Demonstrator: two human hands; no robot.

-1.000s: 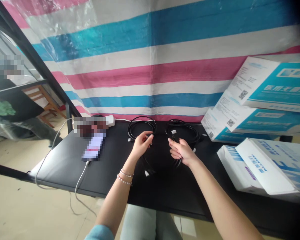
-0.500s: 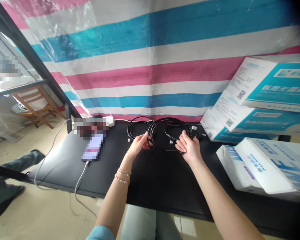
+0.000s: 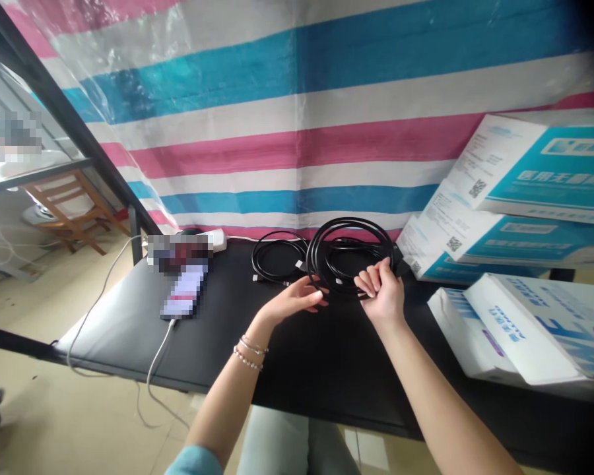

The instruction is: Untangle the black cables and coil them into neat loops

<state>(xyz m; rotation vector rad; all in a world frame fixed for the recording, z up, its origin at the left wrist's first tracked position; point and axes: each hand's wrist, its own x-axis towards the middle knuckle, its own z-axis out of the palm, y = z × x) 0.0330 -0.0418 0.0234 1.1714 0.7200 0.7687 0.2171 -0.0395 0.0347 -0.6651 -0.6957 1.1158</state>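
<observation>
A coil of black cable [image 3: 313, 254], wound in several loops, is held raised above the table by my right hand [image 3: 383, 293], whose fingers are closed round its right side. Next to that hand is a dark plug end [image 3: 400, 264]. At the coil's lower left, my left hand [image 3: 297, 298] has its thumb and fingers apart; it may be lightly touching the loops. Further left, another coiled black cable [image 3: 255, 258] lies on the table with pale connectors. Behind the raised coil, a further black coil is partly hidden.
The black table [image 3: 327, 376] holds a phone [image 3: 184, 290] with a charging cord and a white power strip [image 3: 218, 239] at left. Stacked blue-and-white boxes [image 3: 549, 171] and white boxes [image 3: 525, 330] stand at right. Striped sheeting [image 3: 297, 138] hangs behind.
The raised coil has shifted right and now shows as a rounder ring. My left hand has moved right and its fingers have loosened. A person's feet at far left have mostly left view.
</observation>
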